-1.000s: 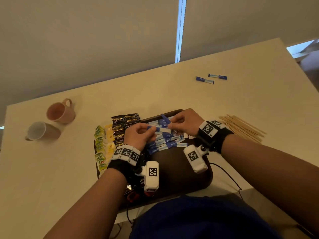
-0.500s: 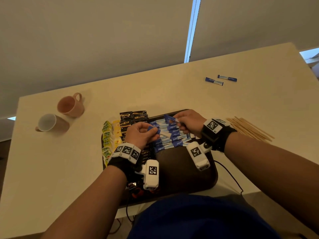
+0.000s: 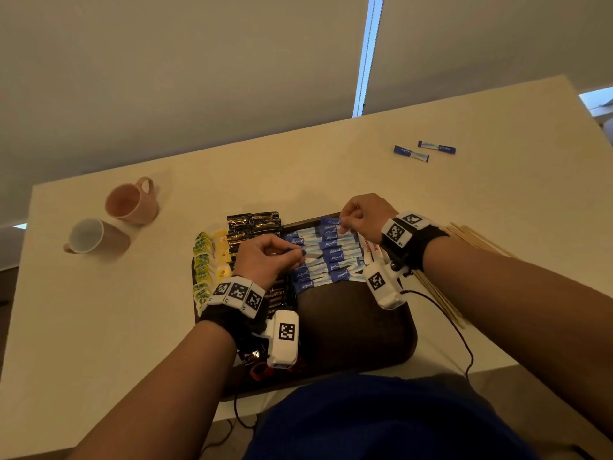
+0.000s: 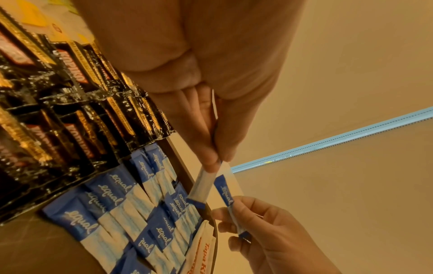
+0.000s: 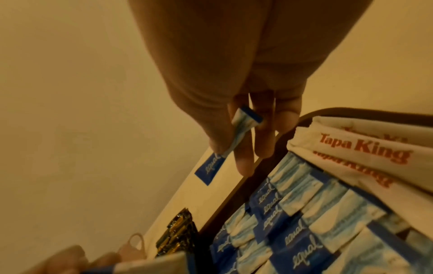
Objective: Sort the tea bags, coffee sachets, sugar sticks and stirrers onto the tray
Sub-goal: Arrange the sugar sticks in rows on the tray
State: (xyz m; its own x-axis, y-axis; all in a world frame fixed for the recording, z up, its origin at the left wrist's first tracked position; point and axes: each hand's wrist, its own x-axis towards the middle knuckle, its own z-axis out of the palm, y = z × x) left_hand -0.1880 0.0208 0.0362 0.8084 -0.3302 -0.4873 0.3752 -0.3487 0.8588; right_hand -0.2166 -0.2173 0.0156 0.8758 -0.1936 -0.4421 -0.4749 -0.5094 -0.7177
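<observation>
A dark brown tray (image 3: pixel 348 327) carries green and yellow tea bags (image 3: pixel 204 257) at its left, black coffee sachets (image 3: pixel 253 225) beside them and rows of blue sugar sticks (image 3: pixel 326 257) in the middle. My left hand (image 3: pixel 297 252) pinches one blue sugar stick (image 4: pixel 200 185) over the left end of the rows. My right hand (image 3: pixel 343 224) pinches another sugar stick (image 5: pixel 211 168) at the tray's far edge. Wooden stirrers (image 3: pixel 471 237) lie on the table right of the tray, partly hidden by my right forearm.
Two more blue sugar sticks (image 3: pixel 411 153) lie far right on the table. White sachets with red print (image 3: pixel 373 252) sit at the tray's right side. A pink mug (image 3: pixel 132 200) and a brown mug (image 3: pixel 93 235) lie on their sides at the left.
The hands, close together over the sugar sticks a second ago, have drawn apart. My right hand moved to the tray's far edge with a stick. The left hand stayed put.
</observation>
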